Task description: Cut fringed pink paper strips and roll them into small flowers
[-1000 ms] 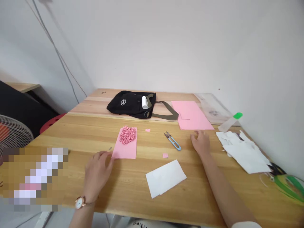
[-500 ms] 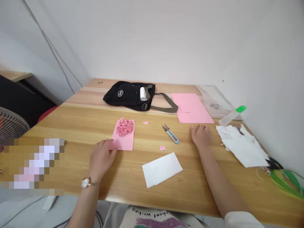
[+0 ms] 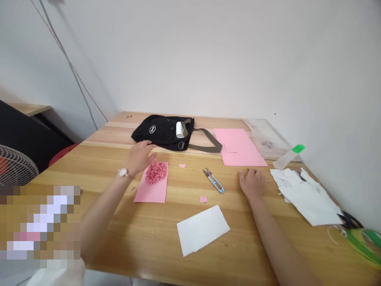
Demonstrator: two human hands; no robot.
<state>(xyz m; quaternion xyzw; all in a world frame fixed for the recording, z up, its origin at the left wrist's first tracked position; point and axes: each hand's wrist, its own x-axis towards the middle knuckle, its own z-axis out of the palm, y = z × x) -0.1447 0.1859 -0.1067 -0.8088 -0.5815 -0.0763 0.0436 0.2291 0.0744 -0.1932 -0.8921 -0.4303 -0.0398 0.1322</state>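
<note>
My left hand (image 3: 141,157), with a watch on its wrist, reaches out with fingers extended near the front edge of a black bag (image 3: 160,129). Just right of and below those fingers, a heap of small pink stamen-like pieces (image 3: 156,172) lies on a pink paper piece (image 3: 151,193). On the tabletop at the right rests my right hand (image 3: 252,182), its fingers loosely curled; no object shows in it. Blue-handled thread snips (image 3: 213,180) lie to its left with the blades apart. A white paper sheet (image 3: 203,230) lies nearer to me.
Pink sheets (image 3: 241,147) lie at the back right, beside a clear plastic sleeve (image 3: 268,134). A green-capped bottle (image 3: 288,157), crumpled white paper (image 3: 303,194) and green tape (image 3: 364,244) line the right edge. Small pink scraps (image 3: 203,199) are scattered mid-table. A fan (image 3: 14,165) stands left.
My left hand has left the lower edge of the pink paper and moved forward, towards the bag. My right hand stays in place. The view has tilted up slightly.
</note>
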